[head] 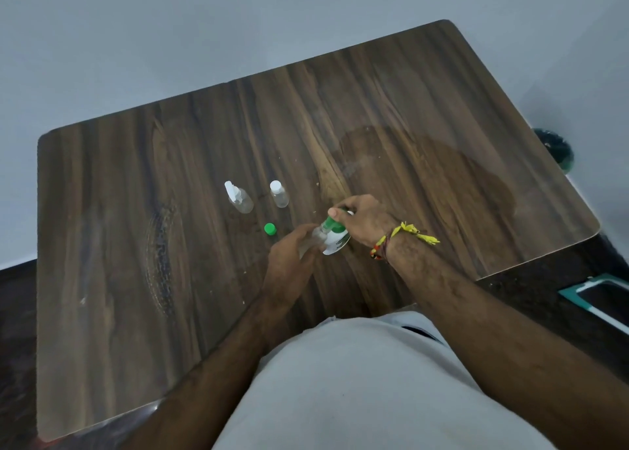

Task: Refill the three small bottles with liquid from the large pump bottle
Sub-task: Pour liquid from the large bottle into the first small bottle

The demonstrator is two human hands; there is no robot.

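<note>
Just under our right hand (pixel 366 219), whose curled fingers pressed the green pump head, stood the large pump bottle (pixel 335 240). Our left hand (pixel 292 248) gripped the open small bottle (pixel 318 236) upright, mouth touching the spout, left of it.

Light: dim, even, bluish.
Glare: a pale sheen is being reflected off the table (pixel 442 116).
Focus: everything is being rendered soft.
Edges: straight lines are being bowed.
</note>
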